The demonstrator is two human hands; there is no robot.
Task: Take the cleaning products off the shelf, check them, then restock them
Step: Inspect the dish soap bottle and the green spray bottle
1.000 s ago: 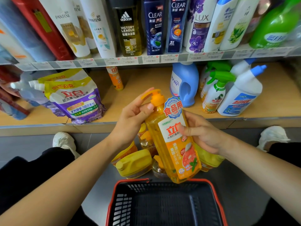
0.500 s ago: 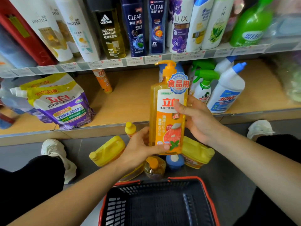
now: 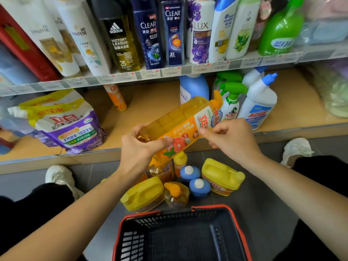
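Wooden lower shelf [image 3: 150, 102] of a shop aisle runs across the view, grey floor below it. Half a second ago the dish soap bottle [image 3: 178, 121] stood upright in front of the shelf; now it lies tilted almost flat above the shelf's front edge, with its base to the left and its orange pump up to the right, close to the spray bottle [image 3: 230, 104]. The left hand [image 3: 139, 151], which was cupped under the base, now has its fingers wrapped round the base end with the thumb across the label. The right hand [image 3: 229, 140] has moved from the side of the bottle to its shoulder end, where thumb and fingertips pinch the label.

The bottle is filled with amber-yellow liquid. On the shelf, a purple refill pouch [image 3: 69, 127] leans near the left end, a small orange bottle [image 3: 115, 97] stands at the back, and a blue jug [image 3: 194, 87] and a white blue-capped bottle [image 3: 259, 102] stand towards the right. On the floor below the front edge stand two yellow jugs [image 3: 143, 194] [image 3: 222, 176], two blue-topped bottles [image 3: 190, 173] [image 3: 199, 187] and a pump bottle [image 3: 176, 194] of amber liquid. Just beside them sits a red-rimmed basket [image 3: 169, 221] with dark mesh walls.
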